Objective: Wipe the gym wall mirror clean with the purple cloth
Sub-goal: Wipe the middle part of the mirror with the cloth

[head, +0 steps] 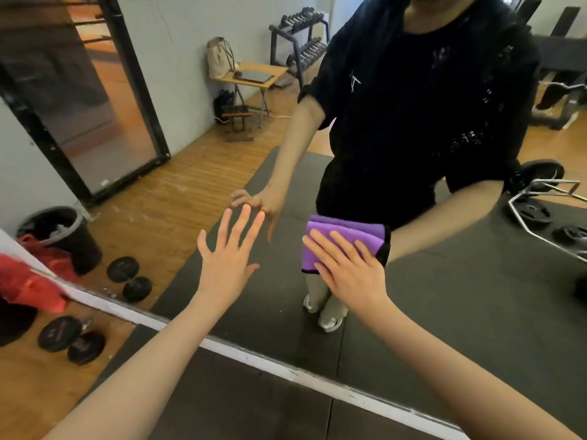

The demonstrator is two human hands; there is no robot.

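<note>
Nearest, a black floor mat (241, 404) runs to the white bottom edge (286, 371) of the gym wall mirror (460, 312). At left, two black dumbbells (71, 339) lie on the wood floor beside a red cloth (25, 284). The right hand (349, 268) lies flat with straight fingers, pressing the folded purple cloth (343, 241) against the glass; the cloth shows above and left of the fingers. The left hand (228, 249), fingers spread and holding nothing, is just left of the cloth at the glass. The mirror reflects a black bin (60, 236), a folding surface (254, 74) and a dumbbell rack (298, 36).
</note>
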